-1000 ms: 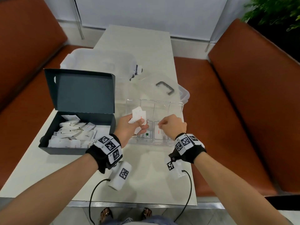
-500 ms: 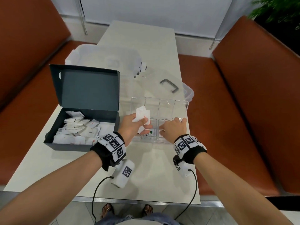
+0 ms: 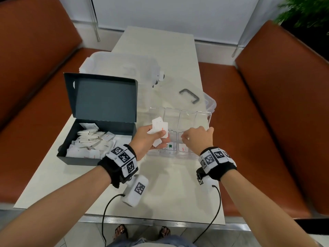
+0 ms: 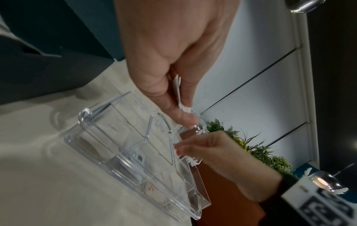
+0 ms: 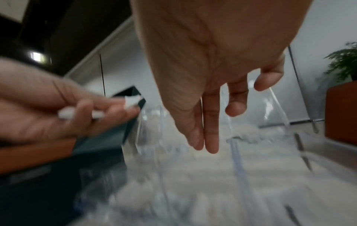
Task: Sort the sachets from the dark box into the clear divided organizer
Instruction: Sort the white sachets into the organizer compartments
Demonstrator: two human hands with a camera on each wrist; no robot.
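Mid-sort, a left hand [image 3: 146, 139] pinches a fan of sachets [image 3: 159, 128] over the organizer [image 3: 204, 115] beside the box [image 3: 99, 97], as the right hand [image 3: 198, 138], fingers loose and empty, must likely take one next.

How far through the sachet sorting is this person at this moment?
Early. Done: a few sachets lie in the near compartments of the clear divided organizer. In hand: the left hand holds several white sachets; the right hand hangs open-fingered above the organizer. Left: a pile in the dark box.
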